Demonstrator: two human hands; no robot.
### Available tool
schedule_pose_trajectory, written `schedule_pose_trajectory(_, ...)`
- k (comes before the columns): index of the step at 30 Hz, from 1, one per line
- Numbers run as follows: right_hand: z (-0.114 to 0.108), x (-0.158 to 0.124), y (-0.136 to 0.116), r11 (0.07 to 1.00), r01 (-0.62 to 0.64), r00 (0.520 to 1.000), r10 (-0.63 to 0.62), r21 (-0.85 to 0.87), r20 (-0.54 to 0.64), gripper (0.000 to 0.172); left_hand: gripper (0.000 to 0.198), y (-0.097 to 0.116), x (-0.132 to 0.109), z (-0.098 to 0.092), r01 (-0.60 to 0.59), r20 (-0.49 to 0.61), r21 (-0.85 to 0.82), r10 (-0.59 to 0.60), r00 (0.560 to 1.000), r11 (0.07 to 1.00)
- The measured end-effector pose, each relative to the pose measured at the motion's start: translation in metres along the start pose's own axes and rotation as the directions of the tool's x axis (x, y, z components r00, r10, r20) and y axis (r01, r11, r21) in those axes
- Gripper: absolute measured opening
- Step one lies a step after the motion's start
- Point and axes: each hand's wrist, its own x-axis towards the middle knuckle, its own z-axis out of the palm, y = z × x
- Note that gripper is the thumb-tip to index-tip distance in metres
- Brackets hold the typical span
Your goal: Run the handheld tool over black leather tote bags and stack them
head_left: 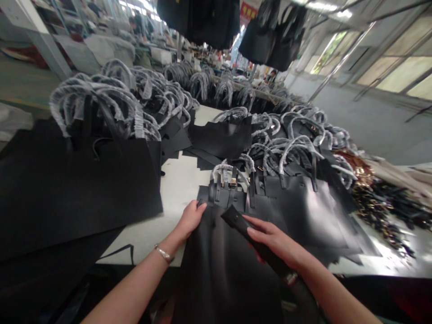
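My left hand (191,219) is closed on the upper left edge of a black leather bag panel (216,256), which hangs over the table's front edge. My right hand (272,238) grips a flat black leather strap (233,218), held slantwise over the same panel, with a small mark or hole near its squared end. Just beyond my hands lies a bag piece with plastic-wrapped handles (222,167) and a gold buckle (233,181).
Stacked black bag panels (81,189) with wrapped handles (97,101) stand on the left. More panels (303,211) lie to the right, beside a heap of straps with gold hardware (384,211). Black bags (263,38) hang overhead. A pale tabletop (178,184) shows between the stacks.
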Motion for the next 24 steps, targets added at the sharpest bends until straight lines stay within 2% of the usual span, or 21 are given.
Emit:
schedule_pose_trajectory(4, 0.005, 0.003, 0.012, 0.996, -0.041, 0.989, 0.029, 0.084, 0.143, 0.068, 0.032, -0.008, -0.003, 0.0, 0.057, 0.08, -0.122, -0.047, 0.996, 0.991)
schedule_pose_trajectory(7, 0.013, 0.013, 0.013, 0.99, -0.052, 0.979, 0.025, 0.13, 0.204, 0.07, 0.036, -0.004, -0.008, -0.001, 0.041, 0.103, -0.183, -0.022, 0.994, 0.982)
schedule_pose_trajectory(9, 0.017, 0.02, 0.009, 0.989, -0.035, 0.977, 0.003, 0.147, 0.211, 0.071, 0.036, -0.001, -0.01, -0.001, 0.012, 0.108, -0.229, 0.013, 0.994, 0.973)
schedule_pose_trajectory(13, 0.021, 0.025, -0.001, 0.989, 0.041, 0.989, -0.06, 0.14, 0.136, 0.067, 0.037, -0.001, -0.012, 0.0, 0.007, 0.134, -0.341, 0.042, 0.99, 0.94)
schedule_pose_trajectory(18, 0.026, 0.024, 0.0, 0.989, -0.008, 0.971, -0.027, 0.145, 0.239, 0.068, 0.041, -0.004, -0.015, 0.005, 0.025, 0.124, -0.356, 0.021, 0.992, 0.934)
schedule_pose_trajectory(21, 0.024, 0.027, -0.002, 0.984, 0.069, 0.992, -0.084, 0.163, 0.093, 0.068, 0.044, -0.002, -0.016, 0.006, 0.055, 0.176, -0.414, 0.021, 0.984, 0.909)
schedule_pose_trajectory(23, 0.02, 0.026, -0.004, 0.983, 0.09, 0.995, -0.095, 0.158, 0.026, 0.067, 0.044, -0.002, -0.017, 0.007, 0.045, 0.135, -0.377, 0.007, 0.991, 0.925)
schedule_pose_trajectory(24, 0.017, 0.024, -0.004, 0.984, 0.074, 0.996, -0.082, 0.16, 0.044, 0.066, 0.044, -0.002, -0.017, 0.007, 0.037, 0.1, -0.347, -0.002, 0.995, 0.937)
